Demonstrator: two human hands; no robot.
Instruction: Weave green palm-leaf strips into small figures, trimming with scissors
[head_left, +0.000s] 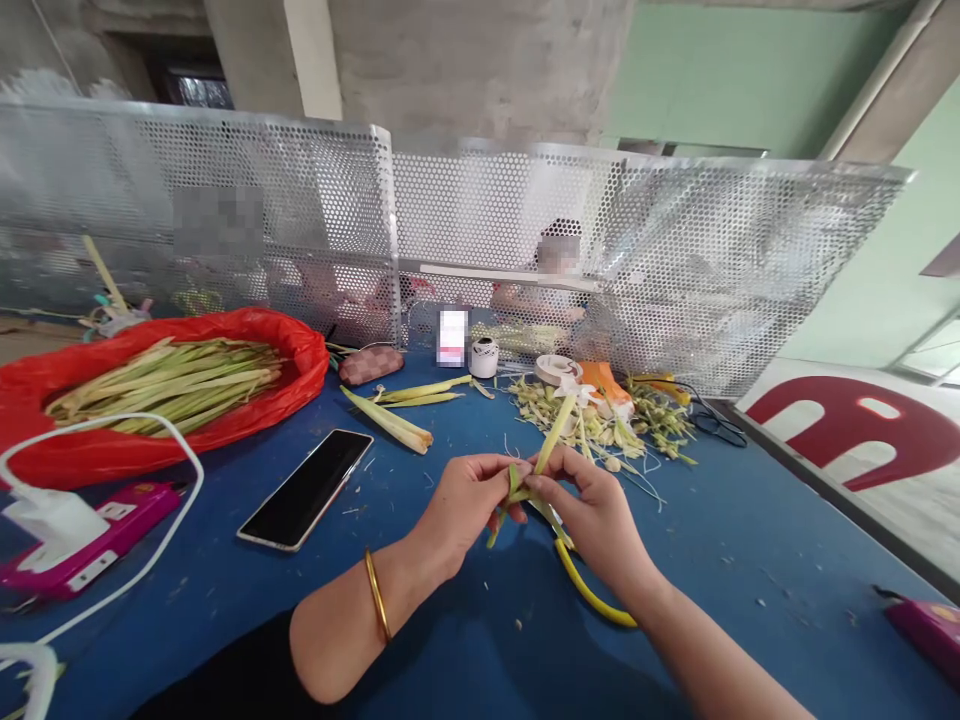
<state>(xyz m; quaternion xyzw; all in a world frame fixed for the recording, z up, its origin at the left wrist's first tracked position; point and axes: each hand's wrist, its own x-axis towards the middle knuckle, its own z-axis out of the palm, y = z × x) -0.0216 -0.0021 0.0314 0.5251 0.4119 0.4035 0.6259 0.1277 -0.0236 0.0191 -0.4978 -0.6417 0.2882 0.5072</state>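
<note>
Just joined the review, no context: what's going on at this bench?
A person is working a green leaf strip between both bare hands above a blue table; the left hand and right hand pinch it at its folded middle. A red bag of leaf strips lies to the left, a smartphone sits face up beside it, and a pile of trimmings lies ahead. Another person sits behind the perforated metal screen.

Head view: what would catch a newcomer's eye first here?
First, the left hand and right hand at centre, together pinching a green leaf strip above the blue table. Next, the red plastic bag at the left, full of pale green stalks, with a dark phone lying just in front of it. A pile of leaf trimmings sits beyond the hands, near the perforated metal screen.
</note>
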